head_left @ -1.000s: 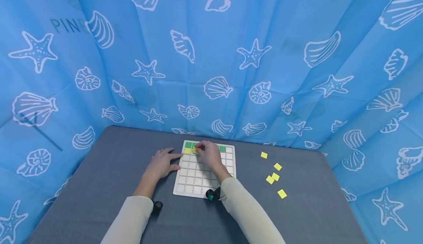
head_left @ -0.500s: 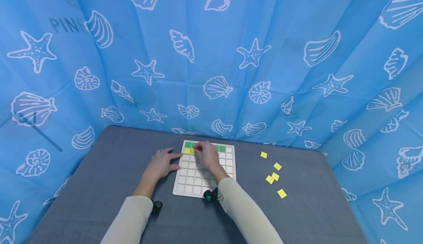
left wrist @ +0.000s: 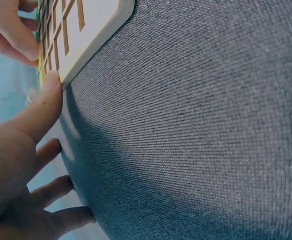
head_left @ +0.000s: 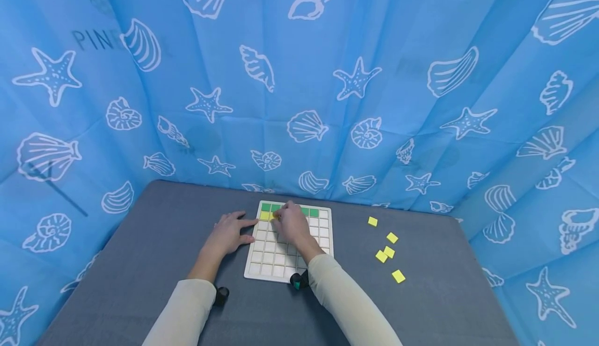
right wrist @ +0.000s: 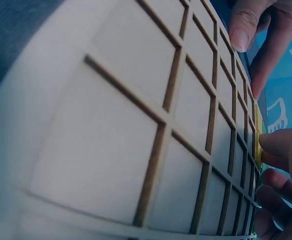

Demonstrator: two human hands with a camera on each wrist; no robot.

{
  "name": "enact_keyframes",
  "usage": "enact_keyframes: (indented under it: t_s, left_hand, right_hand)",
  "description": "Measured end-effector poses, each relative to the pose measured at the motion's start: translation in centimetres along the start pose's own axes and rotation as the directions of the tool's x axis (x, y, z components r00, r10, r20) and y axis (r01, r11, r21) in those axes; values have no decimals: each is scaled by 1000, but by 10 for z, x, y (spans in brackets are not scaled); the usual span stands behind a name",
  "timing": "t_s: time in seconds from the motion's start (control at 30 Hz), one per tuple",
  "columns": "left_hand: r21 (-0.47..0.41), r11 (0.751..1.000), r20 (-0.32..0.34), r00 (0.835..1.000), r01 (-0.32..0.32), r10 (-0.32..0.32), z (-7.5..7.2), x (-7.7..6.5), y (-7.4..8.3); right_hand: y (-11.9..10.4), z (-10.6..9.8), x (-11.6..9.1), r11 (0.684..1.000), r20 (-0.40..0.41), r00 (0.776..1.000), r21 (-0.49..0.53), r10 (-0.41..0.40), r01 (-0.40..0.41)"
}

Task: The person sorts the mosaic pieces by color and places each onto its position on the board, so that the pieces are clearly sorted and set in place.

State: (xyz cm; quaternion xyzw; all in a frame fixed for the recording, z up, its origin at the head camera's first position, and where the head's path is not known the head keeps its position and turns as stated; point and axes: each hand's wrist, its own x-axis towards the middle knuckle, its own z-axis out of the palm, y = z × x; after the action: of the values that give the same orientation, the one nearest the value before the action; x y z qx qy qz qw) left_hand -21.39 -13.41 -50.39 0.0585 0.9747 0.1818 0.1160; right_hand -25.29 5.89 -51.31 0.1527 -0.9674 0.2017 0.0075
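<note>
A white grid board (head_left: 268, 256) lies on the table, with green tiles (head_left: 265, 207) along its far row. A yellow tile (head_left: 264, 215) sits in the row below, at the left end. Just right of it, the thumb and fingertips of my right hand (head_left: 292, 225) pinch a second yellow tile (head_left: 274, 215) at its cell, partly hidden by the fingers. In the right wrist view, the thumb meets this yellow tile's edge (right wrist: 258, 145). My left hand (head_left: 226, 233) steadies the board's left edge with extended index finger and thumb; its other fingers are spread on the cloth (left wrist: 186, 125).
Several loose yellow tiles (head_left: 392, 238) lie scattered on the grey table (head_left: 435, 294) to the right of the board. A blue curtain (head_left: 299, 96) with white shell prints hangs along the table's back and sides.
The second yellow tile has moved slightly left and settled against its cell beside the first. My right hand has shifted only a little; the left hand stays at the board's edge.
</note>
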Motion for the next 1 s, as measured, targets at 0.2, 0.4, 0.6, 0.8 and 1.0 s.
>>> enact_keyframes:
  t_s: [0.2,0.4,0.6,0.8,1.0]
  left_hand:
    - [5,1000,-4,1000,9,-9,0,0,0]
    - [4,1000,-3,1000,2,-2,2,1,-1]
    - [11,1000,-5,1000,1,-1,2,2,0]
    - [9,1000,-3,1000,-6,6,2,0,0]
    - [1,1000,-5,1000,-9,9,1,-1,1]
  right_hand:
    - [0,-1,-7,991,-16,997,-110,-79,77]
    - [3,1,-15,969,-41,989,-212,-139,127]
    - [7,3,-24,948,-85,973,-261,-213,184]
    - [6,-5,-33,945,-58,977,-273,-205,182]
    - [7,-9,-41,952,15,988,-264,-155,154]
